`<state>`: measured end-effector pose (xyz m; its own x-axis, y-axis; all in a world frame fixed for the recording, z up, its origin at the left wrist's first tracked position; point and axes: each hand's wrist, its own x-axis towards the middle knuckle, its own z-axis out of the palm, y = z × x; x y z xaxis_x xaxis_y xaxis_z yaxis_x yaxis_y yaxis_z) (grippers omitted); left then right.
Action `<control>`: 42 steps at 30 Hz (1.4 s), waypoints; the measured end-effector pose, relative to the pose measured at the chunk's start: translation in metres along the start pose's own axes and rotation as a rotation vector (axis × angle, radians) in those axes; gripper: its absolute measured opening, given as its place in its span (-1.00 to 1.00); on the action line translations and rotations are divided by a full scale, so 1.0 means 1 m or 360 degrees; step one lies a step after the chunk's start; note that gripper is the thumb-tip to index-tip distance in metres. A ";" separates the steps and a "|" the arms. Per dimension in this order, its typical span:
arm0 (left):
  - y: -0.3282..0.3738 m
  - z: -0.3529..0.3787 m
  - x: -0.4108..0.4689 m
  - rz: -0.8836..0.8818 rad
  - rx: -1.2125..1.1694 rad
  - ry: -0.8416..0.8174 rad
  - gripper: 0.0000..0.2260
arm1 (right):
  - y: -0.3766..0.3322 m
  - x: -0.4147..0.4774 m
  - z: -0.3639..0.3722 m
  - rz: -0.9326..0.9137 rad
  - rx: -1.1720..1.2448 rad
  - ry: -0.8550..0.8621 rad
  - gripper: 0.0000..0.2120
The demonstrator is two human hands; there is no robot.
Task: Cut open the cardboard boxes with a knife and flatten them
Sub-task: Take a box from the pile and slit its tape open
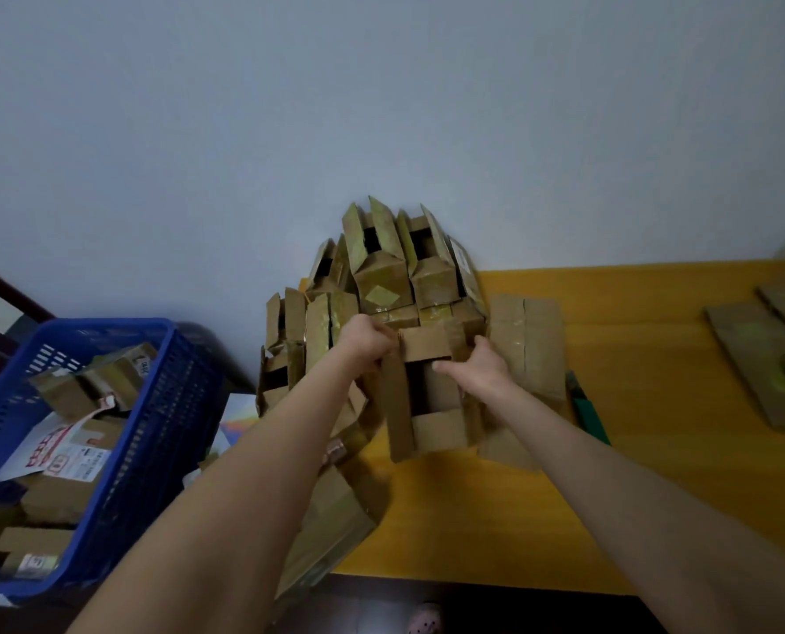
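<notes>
A small brown cardboard box [432, 404] with its flaps open lies on the yellow table [633, 432], in front of a pile of open boxes [381, 286] stacked against the wall. My left hand [367, 337] grips the box's upper left flap. My right hand [477, 368] holds its right side, fingers reaching over the opening. No knife is in either hand. A green-handled object [587, 409], maybe the knife, lies on the table just right of the box.
Flattened cardboard sheets [766, 350] lie at the table's right end, and one [528, 345] lies behind my right hand. A blue plastic basket [61, 432] with more boxes and paper stands left of the table. A grey wall is behind.
</notes>
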<state>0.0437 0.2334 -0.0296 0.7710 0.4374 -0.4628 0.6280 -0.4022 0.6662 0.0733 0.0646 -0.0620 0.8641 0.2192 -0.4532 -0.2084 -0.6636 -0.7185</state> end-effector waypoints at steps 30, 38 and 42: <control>-0.053 -0.121 0.002 -0.0147 -0.0802 0.0761 -0.44 | -0.160 0.044 0.060 -0.0604 -0.0543 0.0237 -0.70; -0.046 -0.126 0.010 -0.0156 -0.0247 0.1126 -0.46 | -0.156 0.053 0.055 -0.0574 -0.0592 0.0397 -0.68; -0.042 -0.120 0.012 -0.0078 -0.0199 0.1173 -0.47 | -0.153 0.055 0.055 -0.0622 -0.0551 0.0203 -0.57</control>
<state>0.0137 0.3518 0.0070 0.4443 0.8958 -0.0111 0.6096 -0.2932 0.7365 0.1272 0.2175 -0.0061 0.9003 0.4228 -0.1038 0.2845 -0.7519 -0.5947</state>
